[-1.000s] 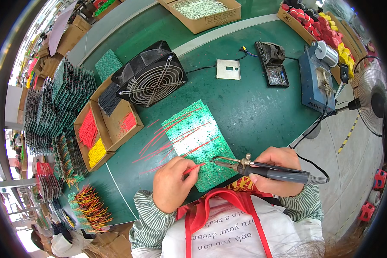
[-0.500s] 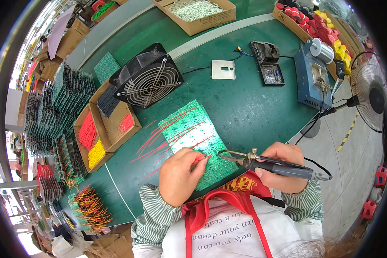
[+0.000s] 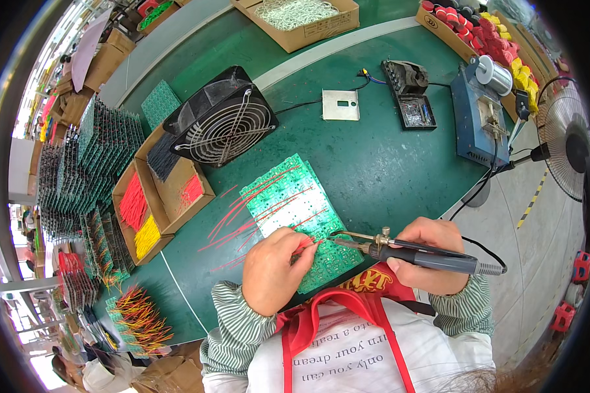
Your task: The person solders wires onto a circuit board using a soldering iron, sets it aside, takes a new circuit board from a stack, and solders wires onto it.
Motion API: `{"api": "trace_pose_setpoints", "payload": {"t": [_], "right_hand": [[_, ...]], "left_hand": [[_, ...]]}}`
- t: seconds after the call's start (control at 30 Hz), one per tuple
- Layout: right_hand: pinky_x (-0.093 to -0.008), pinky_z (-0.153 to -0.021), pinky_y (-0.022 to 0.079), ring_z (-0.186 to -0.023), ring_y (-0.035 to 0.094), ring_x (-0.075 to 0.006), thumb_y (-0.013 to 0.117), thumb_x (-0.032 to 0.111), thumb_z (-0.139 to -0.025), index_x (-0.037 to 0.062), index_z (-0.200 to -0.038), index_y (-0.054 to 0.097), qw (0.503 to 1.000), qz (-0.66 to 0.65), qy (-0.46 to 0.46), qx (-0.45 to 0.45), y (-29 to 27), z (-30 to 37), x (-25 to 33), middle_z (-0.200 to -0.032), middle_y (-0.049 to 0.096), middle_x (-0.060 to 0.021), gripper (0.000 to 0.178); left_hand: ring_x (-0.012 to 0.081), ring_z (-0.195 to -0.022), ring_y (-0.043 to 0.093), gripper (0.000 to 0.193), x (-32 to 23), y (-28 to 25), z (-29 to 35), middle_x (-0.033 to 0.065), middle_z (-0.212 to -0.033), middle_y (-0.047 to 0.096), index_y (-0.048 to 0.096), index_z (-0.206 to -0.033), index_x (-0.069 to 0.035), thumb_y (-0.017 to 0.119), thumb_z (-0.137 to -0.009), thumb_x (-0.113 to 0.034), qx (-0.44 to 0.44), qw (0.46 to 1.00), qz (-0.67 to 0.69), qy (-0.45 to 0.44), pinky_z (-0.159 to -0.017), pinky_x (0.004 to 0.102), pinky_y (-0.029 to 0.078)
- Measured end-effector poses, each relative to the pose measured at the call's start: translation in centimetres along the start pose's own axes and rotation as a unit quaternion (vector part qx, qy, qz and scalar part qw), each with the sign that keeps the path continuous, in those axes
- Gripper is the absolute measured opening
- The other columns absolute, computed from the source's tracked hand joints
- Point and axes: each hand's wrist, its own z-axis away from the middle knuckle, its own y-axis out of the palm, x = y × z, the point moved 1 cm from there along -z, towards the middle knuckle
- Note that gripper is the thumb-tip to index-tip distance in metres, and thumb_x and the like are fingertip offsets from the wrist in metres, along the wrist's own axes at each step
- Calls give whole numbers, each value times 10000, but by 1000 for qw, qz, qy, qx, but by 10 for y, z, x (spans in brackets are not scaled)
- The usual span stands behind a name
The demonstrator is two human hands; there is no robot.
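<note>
Left hand: our left hand (image 3: 273, 268) lies palm down on the near end of the green circuit board (image 3: 301, 219); its fingers (image 3: 301, 243) are curled and pressed together, pinching a thin red wire (image 3: 311, 243) against the board.
Right hand: our right hand (image 3: 428, 254) is closed around the grey handle of the soldering iron (image 3: 416, 252), fingers wrapped tight on it.
Soldering iron: it lies nearly level, its tip pointing toward the left fingers and ending just beside them, over the board's near right part; a black cord runs off from the handle's far end, away from both hands.
Circuit board: it lies flat on the green counter (image 3: 387, 164), tilted on a diagonal, directly under and ahead of the left fingers; red wire leads (image 3: 233, 226) stick out past its edge on the side away from the right hand.
Beyond the fingers: a black fan (image 3: 223, 124) leans on an open cardboard box (image 3: 164, 196) holding red and yellow wire pieces; farther off are a small grey plate (image 3: 340, 105), a black tip stand (image 3: 411, 95) and a blue soldering station (image 3: 482, 121).
Left of the left hand: stacks of green boards (image 3: 92, 164) stand well apart from us, with a bundle of red and yellow wires (image 3: 137, 321) at the counter's near edge.
Right of the right hand: a standing fan (image 3: 567, 144) is on the floor, off the counter.
</note>
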Motion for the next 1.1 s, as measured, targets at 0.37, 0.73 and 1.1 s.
{"api": "trace_pose_setpoints", "payload": {"t": [0.37,0.73,1.1], "right_hand": [[-228,-438,405,-461,550,-92,709,58,-688,24,-767,558,1000,0,-7,-5,-3,1,3,-574,589,-32,174],[-218,-445,400,-468,544,-76,702,56,-699,26,-778,564,1000,0,8,-17,-17,12,-1,-571,582,-16,162],[-218,-460,418,-490,562,-77,702,63,-702,23,-783,569,999,10,14,-34,-19,12,-5,-590,598,-24,162]], "left_hand": [[146,-526,523,92,-2,0,1,62,-687,567,632,-769,-10,697,-756,-73,-2,1000,1,-2,-488,266,417],[145,-568,529,66,-9,-52,-1,60,-727,575,605,-773,-29,669,-757,-22,-194,964,-180,-27,-515,261,431],[184,-555,535,111,-16,14,-16,82,-703,569,633,-790,-5,696,-767,-94,1,1000,-14,27,-501,290,419]]}}
